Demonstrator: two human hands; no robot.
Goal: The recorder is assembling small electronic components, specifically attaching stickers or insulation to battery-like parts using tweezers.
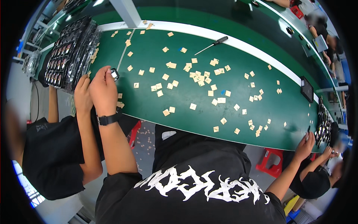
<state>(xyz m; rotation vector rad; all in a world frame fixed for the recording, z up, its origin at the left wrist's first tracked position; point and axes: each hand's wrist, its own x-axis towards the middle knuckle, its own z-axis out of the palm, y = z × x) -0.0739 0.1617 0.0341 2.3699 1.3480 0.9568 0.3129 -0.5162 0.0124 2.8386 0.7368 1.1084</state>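
At the left end of the green table, my left hand (pixel 104 87), with a dark band on its wrist, pinches a small black-framed square piece (pixel 114 74) with a pale face. My right hand (pixel 305 145) is stretched far out to the right end of the table. Its fingers are closed on a small dark piece (pixel 308 129), too small to name. Between my hands, many small beige paper squares (pixel 201 78) lie scattered on the green tabletop (pixel 179 123).
Stacked black trays (pixel 63 56) of small parts stand at the left, where a co-worker's hand (pixel 82 93) is close to mine. A screwdriver (pixel 212 44) lies near the far edge. A black box (pixel 307 89) and many dark parts (pixel 323 125) are at the right, beside another co-worker (pixel 313 179).
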